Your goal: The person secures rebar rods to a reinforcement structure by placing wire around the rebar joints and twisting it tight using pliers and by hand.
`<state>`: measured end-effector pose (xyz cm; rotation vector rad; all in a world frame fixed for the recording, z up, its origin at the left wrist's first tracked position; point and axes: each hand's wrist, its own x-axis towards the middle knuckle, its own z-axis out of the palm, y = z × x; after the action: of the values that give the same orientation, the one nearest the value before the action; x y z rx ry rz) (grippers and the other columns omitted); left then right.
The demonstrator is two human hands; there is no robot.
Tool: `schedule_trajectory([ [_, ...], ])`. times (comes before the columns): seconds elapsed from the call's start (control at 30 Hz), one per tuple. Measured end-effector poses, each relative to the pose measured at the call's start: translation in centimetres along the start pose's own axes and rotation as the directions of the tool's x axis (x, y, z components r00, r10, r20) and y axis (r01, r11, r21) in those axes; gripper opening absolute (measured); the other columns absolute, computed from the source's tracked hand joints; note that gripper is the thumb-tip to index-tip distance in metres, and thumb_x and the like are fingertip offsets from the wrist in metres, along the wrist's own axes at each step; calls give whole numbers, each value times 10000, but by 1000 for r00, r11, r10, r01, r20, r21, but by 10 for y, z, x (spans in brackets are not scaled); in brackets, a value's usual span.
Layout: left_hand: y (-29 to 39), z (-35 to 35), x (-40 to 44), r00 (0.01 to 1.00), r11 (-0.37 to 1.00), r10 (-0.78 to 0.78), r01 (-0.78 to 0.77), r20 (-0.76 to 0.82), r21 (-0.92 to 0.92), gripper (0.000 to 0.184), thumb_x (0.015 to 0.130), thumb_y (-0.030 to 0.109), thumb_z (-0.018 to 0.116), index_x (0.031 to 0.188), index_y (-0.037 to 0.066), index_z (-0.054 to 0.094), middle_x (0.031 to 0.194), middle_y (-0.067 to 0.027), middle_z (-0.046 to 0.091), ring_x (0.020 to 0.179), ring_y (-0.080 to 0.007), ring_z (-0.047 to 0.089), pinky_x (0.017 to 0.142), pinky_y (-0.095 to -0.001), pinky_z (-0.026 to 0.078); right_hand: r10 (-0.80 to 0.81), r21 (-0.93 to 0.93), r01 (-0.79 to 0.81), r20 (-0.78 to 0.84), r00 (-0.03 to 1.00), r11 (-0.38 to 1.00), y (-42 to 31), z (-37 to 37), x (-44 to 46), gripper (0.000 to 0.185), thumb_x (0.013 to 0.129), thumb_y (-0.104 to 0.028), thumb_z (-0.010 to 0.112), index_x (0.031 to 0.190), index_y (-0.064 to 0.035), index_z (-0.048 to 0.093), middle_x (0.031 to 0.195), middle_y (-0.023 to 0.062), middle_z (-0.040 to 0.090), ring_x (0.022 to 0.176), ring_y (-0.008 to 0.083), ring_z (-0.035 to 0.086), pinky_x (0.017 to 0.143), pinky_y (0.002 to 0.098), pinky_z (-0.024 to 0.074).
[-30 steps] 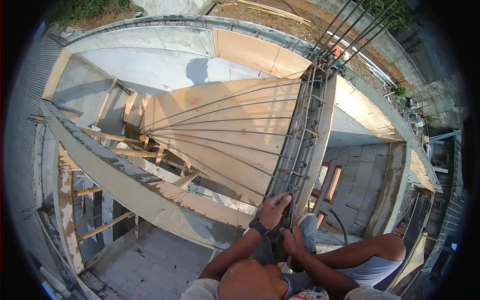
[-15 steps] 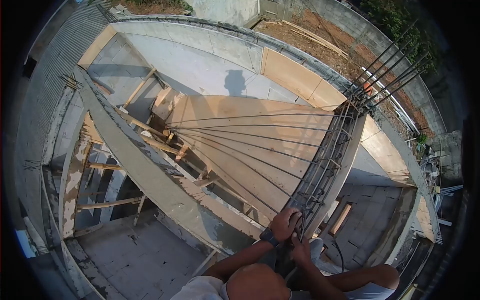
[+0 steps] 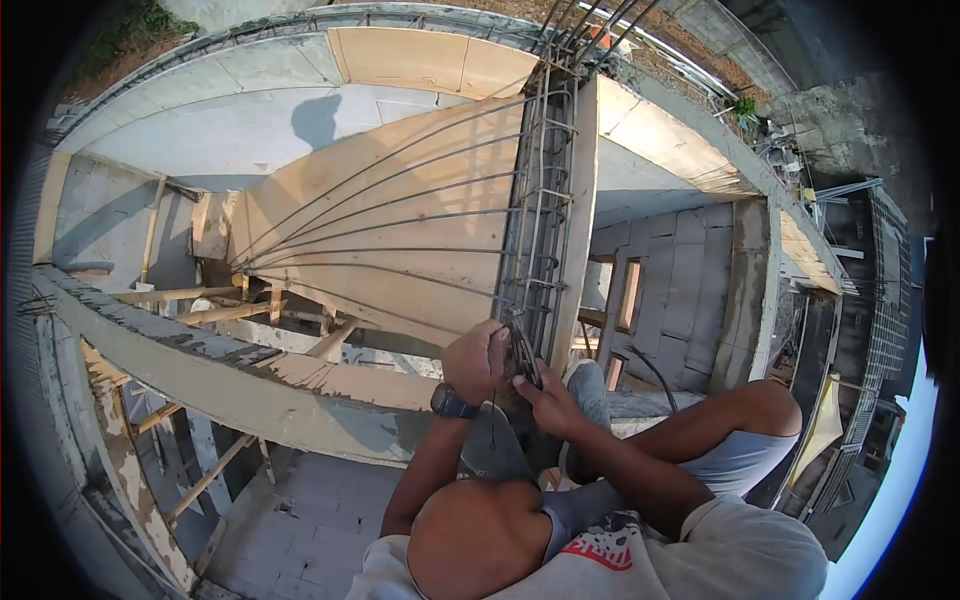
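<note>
My left hand (image 3: pixel 475 362), with a dark watch on the wrist, is closed against the near end of the long steel rebar cage (image 3: pixel 540 215). What its fingers hold is hidden; a thin dark strand hangs below it. Close beside it, my right hand (image 3: pixel 550 402) is closed around a dark, slim metal tool (image 3: pixel 523 358) with curved handles, its exact kind unclear. The tool touches or nearly touches the cage bars. Several thin rebars (image 3: pixel 400 212) fan out from the cage across a plywood panel (image 3: pixel 350 180).
My bent knees (image 3: pixel 770 408) and a shoe (image 3: pixel 590 395) flank the cage. A concrete beam (image 3: pixel 250 385) runs on the left beside open drops with timber props (image 3: pixel 215 480). Upright rebars (image 3: pixel 600 25) stick up at the far end. A dark cable (image 3: pixel 655 375) curves at right.
My view has turned and tilted down, so the cage stands more upright in it and more of my body shows. Both hands stay at the cage's near end; the dark tool now shows more clearly.
</note>
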<state>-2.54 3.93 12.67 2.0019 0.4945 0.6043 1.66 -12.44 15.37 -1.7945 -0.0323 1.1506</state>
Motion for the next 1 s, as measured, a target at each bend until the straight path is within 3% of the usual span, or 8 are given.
schedule_trajectory([
  [0.13,-3,10,-17,958,916,-285,270,-7,-296,97,980,116,555,989,19,548,692,-72,629,580,-126,604,517,-271,479,122,-201,-105,73,990,974,-9,-7,-6,417,1005,-231,489,1353,-7,442,1189,186,581,1106,250,547,995,374,394],
  [0.23,9,8,-16,767,445,-552,603,327,-662,121,1005,155,532,986,37,542,679,-9,578,563,-41,500,489,-212,404,-30,-180,35,30,999,983,0,-5,-10,427,1012,-215,457,1381,-3,427,1206,207,577,1148,263,533,1008,373,385],
  [0.43,-4,14,-23,819,573,-450,570,356,-589,133,1012,184,532,990,54,544,651,27,495,546,-36,420,504,-208,367,1,-164,17,109,994,986,20,-11,-8,469,1022,-209,454,1445,-18,394,1278,187,568,1203,258,505,1053,368,349],
  [0.53,-18,12,-19,644,85,-504,699,575,-710,127,1011,190,536,979,68,550,639,37,467,546,-48,413,528,-226,382,12,-128,8,158,987,992,20,-13,-10,483,1028,-216,449,1467,-29,373,1322,178,548,1225,245,482,1070,356,330],
  [0.63,-20,17,-17,779,364,-511,579,363,-729,127,999,211,552,993,84,550,648,41,451,556,-48,402,528,-229,383,-1,-66,11,140,990,998,32,-9,-6,421,1033,-235,440,1398,-23,440,1188,151,613,1113,239,546,1004,378,385],
  [0.73,-25,7,-6,731,138,-573,531,370,-836,145,1009,232,555,966,94,557,640,33,472,553,-67,430,554,-246,410,161,-142,-142,133,978,980,16,-14,-11,363,1021,-269,464,1275,-14,506,995,122,641,946,269,603,895,406,433],
  [0.83,-39,7,-3,747,257,-607,508,271,-822,155,1010,248,558,987,95,557,654,18,495,557,-74,453,564,-246,445,63,-310,-127,-209,976,942,21,-4,-9,369,995,-305,506,1189,9,504,830,108,605,804,308,603,800,424,440],
  [1.0,-51,20,-15,739,347,-635,532,224,-772,173,1008,258,559,989,86,550,687,0,539,577,-76,496,550,-242,469,-172,-396,-59,-522,835,916,58,7,33,449,935,-325,578,1155,51,470,919,184,577,858,333,597,775,427,449],
])
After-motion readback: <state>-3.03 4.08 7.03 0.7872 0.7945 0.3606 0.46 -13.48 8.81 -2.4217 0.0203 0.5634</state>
